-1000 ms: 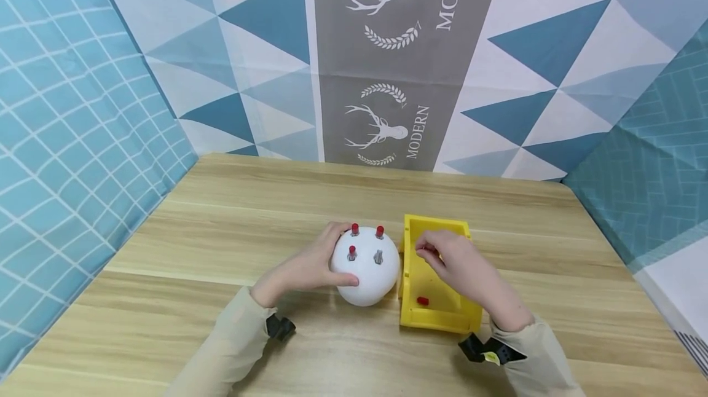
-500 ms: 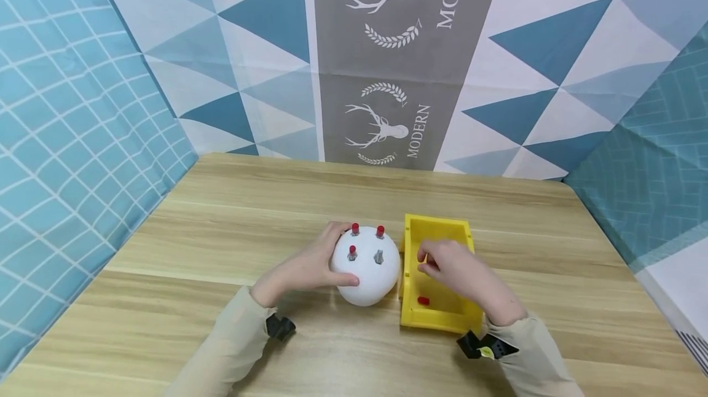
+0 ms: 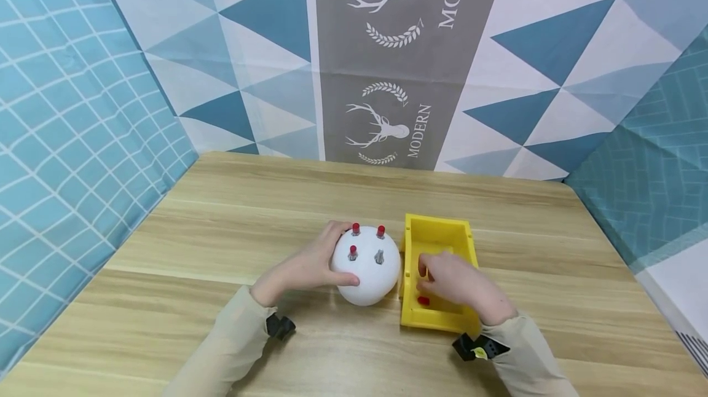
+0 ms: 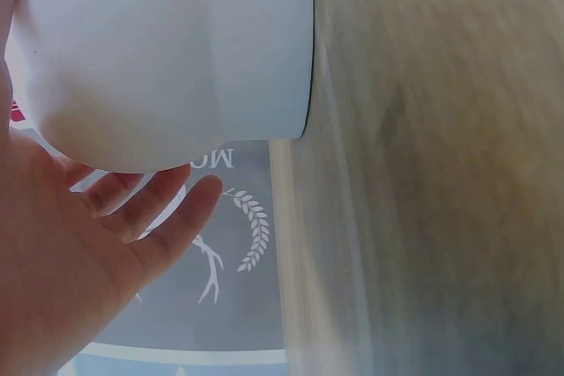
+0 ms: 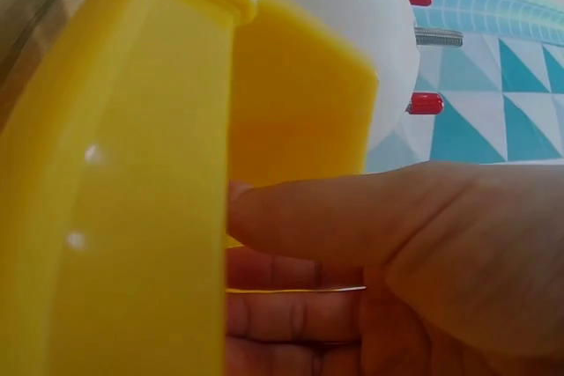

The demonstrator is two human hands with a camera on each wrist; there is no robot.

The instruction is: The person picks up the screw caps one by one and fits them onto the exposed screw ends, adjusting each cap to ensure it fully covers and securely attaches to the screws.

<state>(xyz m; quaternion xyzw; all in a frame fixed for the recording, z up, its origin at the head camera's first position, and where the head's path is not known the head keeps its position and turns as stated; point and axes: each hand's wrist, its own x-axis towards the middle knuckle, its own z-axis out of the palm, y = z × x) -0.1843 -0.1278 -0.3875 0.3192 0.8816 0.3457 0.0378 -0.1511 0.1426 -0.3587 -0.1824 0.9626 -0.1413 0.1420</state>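
Observation:
A white dome (image 3: 366,283) stands on the table with metal threaded studs on top. Three studs wear red caps (image 3: 353,251); the fourth, a bare stud (image 3: 378,257), shows its metal thread. My left hand (image 3: 312,262) grips the dome's left side, thumb in front and fingers behind; the left wrist view shows the fingers (image 4: 181,226) curving along the white wall. My right hand (image 3: 456,280) is down inside a yellow bin (image 3: 409,317), thumb and forefinger apart. Just below its fingertips lies a loose red cap (image 3: 423,301). In the right wrist view the bin's wall hides the fingertips.
The yellow bin stands right beside the dome, its walls rising around my right hand. Both rest on a wood-grain table (image 3: 249,194). Patterned cloth (image 3: 265,65) hangs behind the table and along both sides.
My right hand has come down and nearer inside the bin, toward the loose red cap, and its fingers have spread from a closer pinch. The left hand and dome stay put.

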